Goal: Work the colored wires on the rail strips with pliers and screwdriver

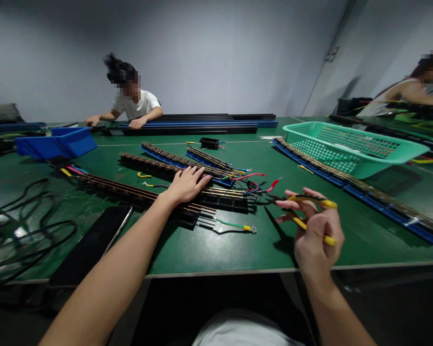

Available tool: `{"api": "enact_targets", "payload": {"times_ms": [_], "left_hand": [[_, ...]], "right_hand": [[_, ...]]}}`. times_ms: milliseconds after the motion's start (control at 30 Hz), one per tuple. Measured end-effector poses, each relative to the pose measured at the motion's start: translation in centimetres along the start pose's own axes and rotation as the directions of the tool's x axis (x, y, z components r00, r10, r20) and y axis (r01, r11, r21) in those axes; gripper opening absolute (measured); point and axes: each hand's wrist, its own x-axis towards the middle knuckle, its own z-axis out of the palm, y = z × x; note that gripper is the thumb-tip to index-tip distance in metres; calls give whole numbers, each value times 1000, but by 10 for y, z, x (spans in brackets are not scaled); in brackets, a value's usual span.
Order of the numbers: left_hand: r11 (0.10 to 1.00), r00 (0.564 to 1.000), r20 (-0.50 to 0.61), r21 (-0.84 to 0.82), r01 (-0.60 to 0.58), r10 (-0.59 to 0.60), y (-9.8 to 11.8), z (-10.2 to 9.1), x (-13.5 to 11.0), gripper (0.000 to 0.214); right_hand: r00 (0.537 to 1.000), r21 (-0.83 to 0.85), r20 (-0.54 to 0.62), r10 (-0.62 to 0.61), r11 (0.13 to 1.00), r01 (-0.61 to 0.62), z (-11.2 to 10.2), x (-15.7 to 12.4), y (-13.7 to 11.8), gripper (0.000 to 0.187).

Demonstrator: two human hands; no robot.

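Observation:
My left hand (186, 185) lies flat, fingers stretched out, on a long black strip with copper rails (147, 194) on the green table (209, 250). My right hand (315, 228) is raised above the table's front edge, its fingers wrapped round yellow-handled pliers (310, 211) whose dark tip points left toward a bunch of coloured wires (254, 182). A green wire with a yellow ring end (238, 226) sticks out of the strip between the two hands.
More rail strips (187, 161) lie behind. A teal mesh basket (350, 144) and a long blue strip (357, 187) sit at right, a blue bin (56, 142) and black cables (25, 230) at left, a phone (94, 242) near the front. One person works across the table, another at far right.

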Motion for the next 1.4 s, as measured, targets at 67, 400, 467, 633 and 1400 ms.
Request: {"api": "enact_targets", "payload": {"times_ms": [67,400,467,633,1400], "left_hand": [[1000,1000,7,7,-11,11,1,-1,-2,68],[999,999,-30,15,-41,41,0,-1,-3,61],[999,998,-37,10,-47,48,0,-1,-3,61],[999,998,-47,0,-44,44,-1,0,-2,59],[997,995,-78,-38,-60,57,0,-1,-3,48]], "right_hand": [[999,41,-4,-39,998,40,1,-1,1,42],[923,-231,386,13,969,83,-1,6,10,42],[862,-279,505,-31,940,197,-2,7,9,45],[696,-211,697,-175,876,433,-4,14,9,59],[951,-153,288,110,986,-67,-8,18,10,35]]}}
